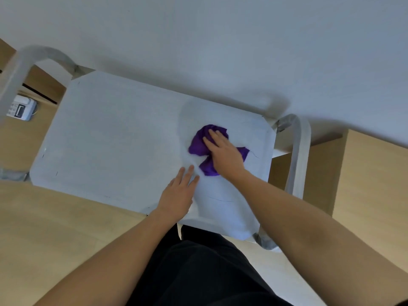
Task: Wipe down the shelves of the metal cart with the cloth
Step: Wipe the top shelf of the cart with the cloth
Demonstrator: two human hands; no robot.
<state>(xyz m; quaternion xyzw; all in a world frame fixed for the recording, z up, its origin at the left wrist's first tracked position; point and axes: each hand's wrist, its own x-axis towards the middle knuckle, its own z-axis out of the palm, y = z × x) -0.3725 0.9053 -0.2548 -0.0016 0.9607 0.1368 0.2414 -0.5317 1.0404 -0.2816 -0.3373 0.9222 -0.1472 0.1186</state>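
Note:
I look straight down on the top shelf (106, 133) of a grey metal cart. A crumpled purple cloth (198, 144) lies on the right part of that shelf. My right hand (223, 153) lies flat on the cloth with straight fingers and presses it to the metal. My left hand (180, 193) rests palm down on the bare shelf just in front and to the left of the cloth, fingers straight, holding nothing. The lower shelves are hidden under the top one.
The cart's tubular handles rise at the left (24, 67) and right (300, 151) ends. A white wall (220, 40) stands right behind the cart. A white telephone (21, 108) sits on the wooden surface at left. A wooden cabinet (371, 177) is at right.

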